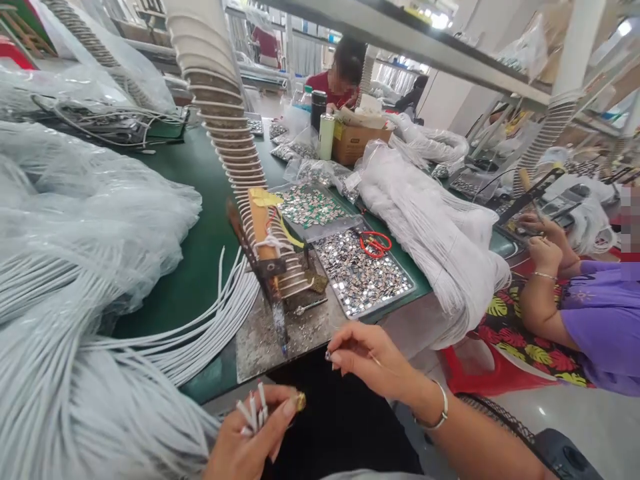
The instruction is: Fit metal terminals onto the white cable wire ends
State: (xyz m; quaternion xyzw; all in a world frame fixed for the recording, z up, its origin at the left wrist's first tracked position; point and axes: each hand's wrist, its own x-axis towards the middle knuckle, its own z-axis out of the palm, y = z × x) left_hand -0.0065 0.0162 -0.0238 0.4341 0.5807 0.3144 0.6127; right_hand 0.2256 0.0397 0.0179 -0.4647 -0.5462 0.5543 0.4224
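Note:
My left hand (253, 437) is closed around several white cables (253, 410), whose short ends stick up between the fingers. A small gold-coloured piece (300, 401) shows at its thumb and fingertip. To the right, my right hand (373, 357) pinches a tiny shiny metal part (329, 356); a thin strand runs by its palm. Both hands are in front of the table edge, apart from each other. Above them, a soldering iron (276, 307) is fixed tip-down to a wooden block (264, 230) over a stained grey board (257, 353).
A tray of small metal parts (367, 280), red-handled scissors (375, 245) on it, stands behind my right hand. White cable bundles lie left (100, 373) and right (425, 227). A ribbed hose (225, 127) rises over the table. Co-workers sit opposite and at right (595, 320).

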